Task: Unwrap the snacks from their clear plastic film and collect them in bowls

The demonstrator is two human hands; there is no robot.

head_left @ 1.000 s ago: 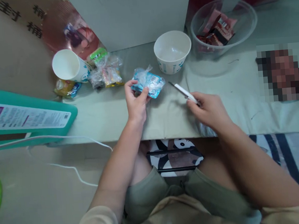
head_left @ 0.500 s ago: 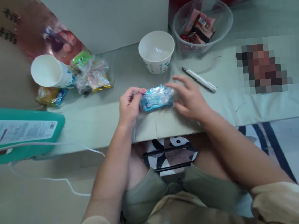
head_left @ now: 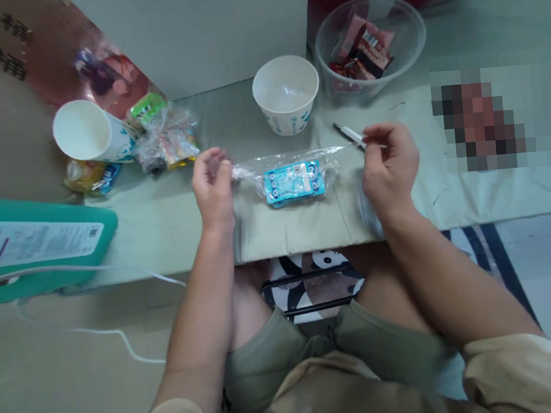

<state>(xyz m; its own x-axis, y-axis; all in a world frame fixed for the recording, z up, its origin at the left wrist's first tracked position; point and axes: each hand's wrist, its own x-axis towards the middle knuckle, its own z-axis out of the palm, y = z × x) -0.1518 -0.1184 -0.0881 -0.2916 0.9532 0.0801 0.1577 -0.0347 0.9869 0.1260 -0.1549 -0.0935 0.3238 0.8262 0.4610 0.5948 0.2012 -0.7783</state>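
Observation:
A clear plastic bag is stretched between my two hands near the table's front edge. Inside it lie light blue snack packets; how many cannot be made out. My left hand is closed on the gathered left end of the bag. At the opposite end, my right hand pinches the bag's thin upper corner. Just behind my right fingers lies a white utility knife, partly covered by that hand.
A white paper bowl stands behind the bag. To its right, a clear plastic bowl holds red and brown packets. At left are a tipped paper cup, wrapped snacks and a green container. A white cable crosses there.
My hands have moved apart, the left leftward and the right rightward. The crumpled bag is now drawn out wide, and my right fingers have closed on its corner.

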